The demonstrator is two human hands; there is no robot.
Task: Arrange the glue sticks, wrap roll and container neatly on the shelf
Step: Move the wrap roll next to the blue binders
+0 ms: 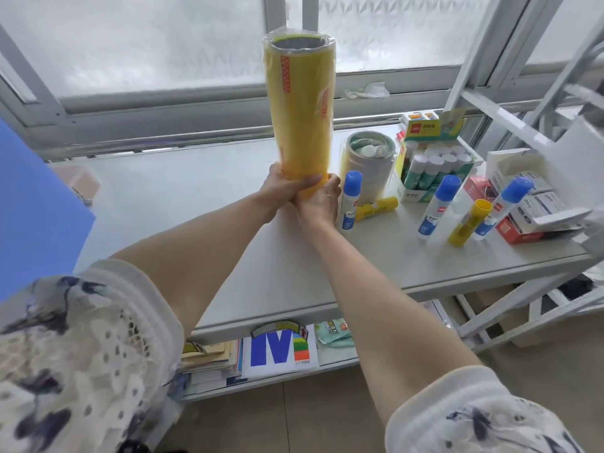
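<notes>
A tall yellow wrap roll (300, 103) stands upright over the white shelf top (196, 197). My left hand (287, 188) and my right hand (322, 201) both grip its lower end. Just right of it stands a round container (369, 165) with small items inside. A blue-capped glue stick (350, 201) stands beside my right hand, and a yellow one (376, 207) lies behind it. Further right stand two more blue-capped sticks (438, 207) (503, 207) and a yellow stick (469, 223).
An open carton of white-capped glue sticks (434, 168) sits behind the loose sticks, with small boxes (529, 204) at the far right. A window frame runs behind the shelf. A blue board (32, 204) stands at left. Books and packets lie on the lower shelf (277, 351).
</notes>
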